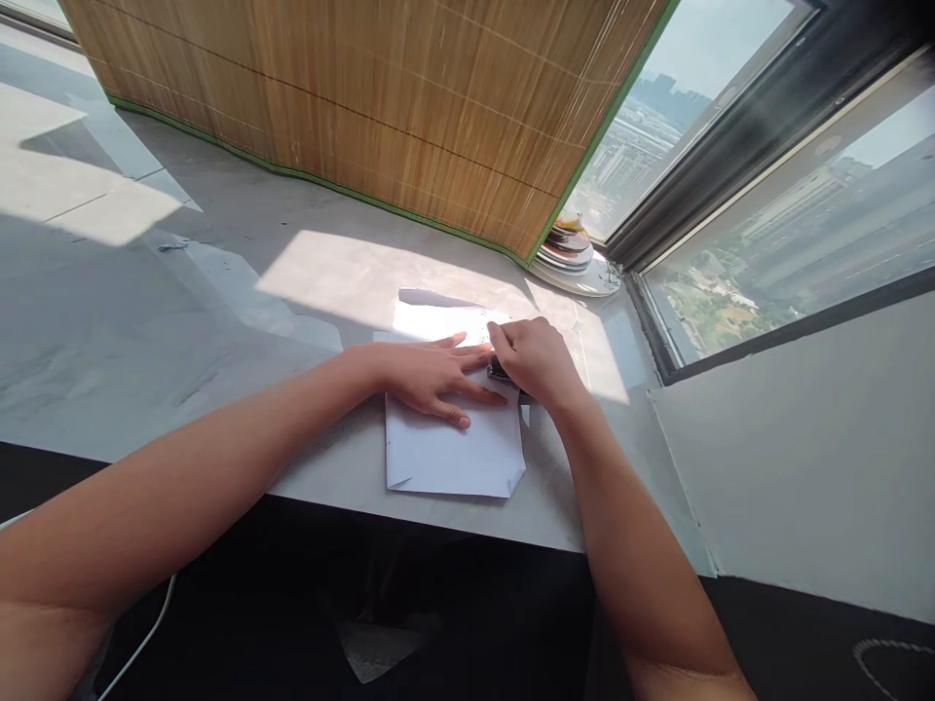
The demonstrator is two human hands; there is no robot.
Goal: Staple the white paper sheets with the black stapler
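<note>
White sheets of paper [453, 458] lie on the grey marble-patterned counter, with small folds at the two near corners. My left hand [430, 378] rests flat on the paper, fingers spread and pointing right. At the paper's right side my right hand [537, 358] is closed in a fist over a small black stapler [499, 369]. Only the stapler's dark end shows by the left fingertips; the rest is covered by the fist. Some small marks are visible on the sunlit upper part of the paper, too small to make out.
A bamboo blind [365, 107] with green edging hangs down behind the counter [219, 389]. Stacked plates [574, 261] stand in the corner by the window frame [723, 127]. A low white wall [796, 467] borders the right side. A pale cable [150, 638] hangs at lower left.
</note>
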